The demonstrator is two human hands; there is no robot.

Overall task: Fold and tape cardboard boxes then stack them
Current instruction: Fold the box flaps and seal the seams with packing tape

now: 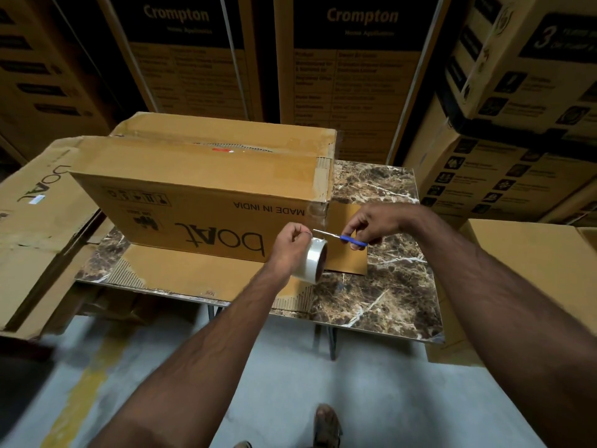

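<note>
We see a marble-patterned surface (387, 286) carrying a taped cardboard box (200, 202) across its far left. At the box's near right corner, our left hand (290, 244) holds a tape roll (313, 260), its fingers pinching the tape end, while our right hand (371, 224) fingers grip blue-handled scissors (350, 241).

The cardboard box (206, 202) just beyond the left hand (292, 242) carries "boAt" in large letters and "MADE IN INDIA" above it, both upside down to the viewer, with a row of small handling symbols further left. Far left of that hand, a leaning flattened carton (35, 221) shows "boAt" turned sideways. Well beyond both hands, two tall stacked cartons (358, 76) each read "Crompton" with "Home Appliances" beneath; the finer print below is illegible. Above the right hand (371, 221), a carton (529, 59) bears a large "3".
</note>
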